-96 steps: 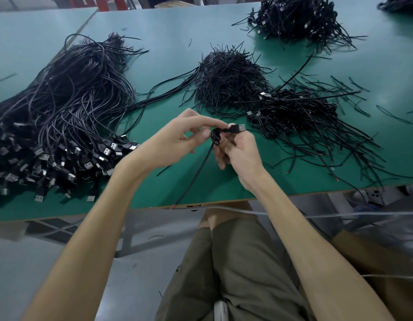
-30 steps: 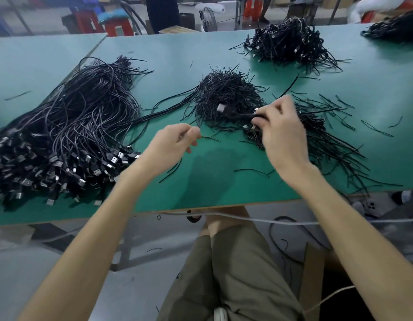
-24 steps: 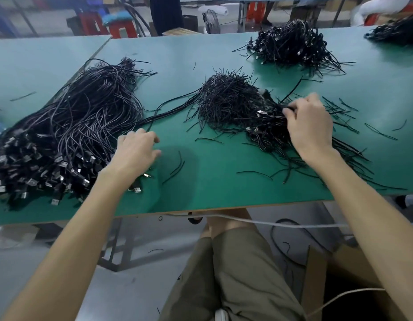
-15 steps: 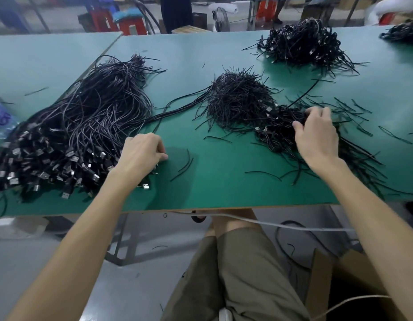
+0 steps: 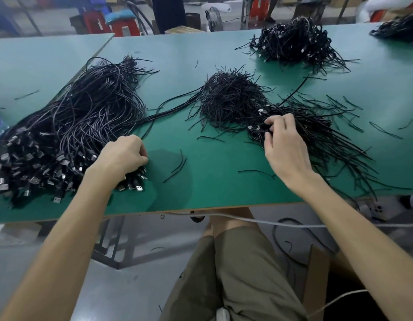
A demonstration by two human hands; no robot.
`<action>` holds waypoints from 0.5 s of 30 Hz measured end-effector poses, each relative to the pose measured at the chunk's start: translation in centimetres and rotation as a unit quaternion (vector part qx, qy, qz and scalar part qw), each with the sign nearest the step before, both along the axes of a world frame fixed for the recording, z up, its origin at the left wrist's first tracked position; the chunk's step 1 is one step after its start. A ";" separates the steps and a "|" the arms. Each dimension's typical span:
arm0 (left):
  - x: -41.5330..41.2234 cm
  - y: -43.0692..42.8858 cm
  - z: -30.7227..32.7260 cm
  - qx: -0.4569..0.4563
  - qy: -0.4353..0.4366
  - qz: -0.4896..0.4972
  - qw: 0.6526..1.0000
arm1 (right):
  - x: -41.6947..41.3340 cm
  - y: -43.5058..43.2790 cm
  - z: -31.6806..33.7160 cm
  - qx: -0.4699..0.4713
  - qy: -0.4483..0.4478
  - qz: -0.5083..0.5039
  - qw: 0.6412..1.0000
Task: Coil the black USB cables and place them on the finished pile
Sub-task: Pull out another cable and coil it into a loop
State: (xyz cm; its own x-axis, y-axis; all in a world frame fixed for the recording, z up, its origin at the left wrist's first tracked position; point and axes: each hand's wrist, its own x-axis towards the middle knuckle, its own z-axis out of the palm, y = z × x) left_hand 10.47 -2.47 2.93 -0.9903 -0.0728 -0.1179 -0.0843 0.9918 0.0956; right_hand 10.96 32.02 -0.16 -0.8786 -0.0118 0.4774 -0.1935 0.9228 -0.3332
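1. USB cables [image 5: 73, 126], black and uncoiled, lie heaped on the left of the green table [image 5: 212, 181], with their plugs toward us.
2. Our left hand [image 5: 124, 154] rests curled on the plugs at the heap's right edge. Its fingertips are hidden, so we cannot tell whether it grips one.
3. A mound of short black ties [image 5: 231, 98] sits mid-table.
4. Our right hand [image 5: 285, 149], well apart from the left, pinches a coiled cable [image 5: 258, 130] at the near left edge of the finished pile [image 5: 316, 126].
5. A second pile [image 5: 295, 40] lies farther back.
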 end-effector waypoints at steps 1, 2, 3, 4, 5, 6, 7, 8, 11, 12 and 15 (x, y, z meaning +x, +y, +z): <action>0.0 0.2 0.1 -0.001 0.003 -0.003 1.000 | 0.1 0.0 -0.1 0.001 -0.002 0.004 1.000; 0.1 0.4 0.1 -0.002 0.012 -0.006 1.000 | 0.3 0.0 -0.1 0.000 -0.003 0.007 1.000; 0.1 0.6 0.1 -0.002 0.025 -0.004 1.000 | 0.5 0.0 -0.2 0.000 -0.004 0.010 1.000; 0.1 0.6 0.1 0.001 0.037 0.001 0.999 | 0.6 -0.1 -0.3 0.001 -0.005 0.015 1.000; 0.1 0.5 0.1 0.009 0.047 0.009 0.999 | 0.8 -0.3 -0.4 0.004 -0.006 0.022 1.000; 0.2 0.3 0.1 0.020 0.055 0.019 0.998 | 0.9 -0.5 -0.4 0.006 -0.008 0.029 1.000; 0.3 0.1 0.0 0.032 0.063 0.026 0.997 | 1.0 -0.7 -0.5 0.008 -0.010 0.036 0.999; 0.4 0.0 -0.1 0.040 0.072 0.030 0.996 | 1.1 -0.8 -0.6 0.008 -0.010 0.042 0.999; 0.6 0.1 -0.4 0.034 0.113 0.017 0.993 | 1.3 -0.9 -0.6 0.006 -0.006 0.051 0.999; 0.6 0.1 -0.4 0.033 0.127 0.012 0.991 | 1.3 -1.1 -0.6 0.005 -0.006 0.054 0.999; 0.7 -0.2 -0.4 0.029 0.154 0.005 0.988 | 1.4 -1.7 -0.8 0.002 -0.008 0.065 0.998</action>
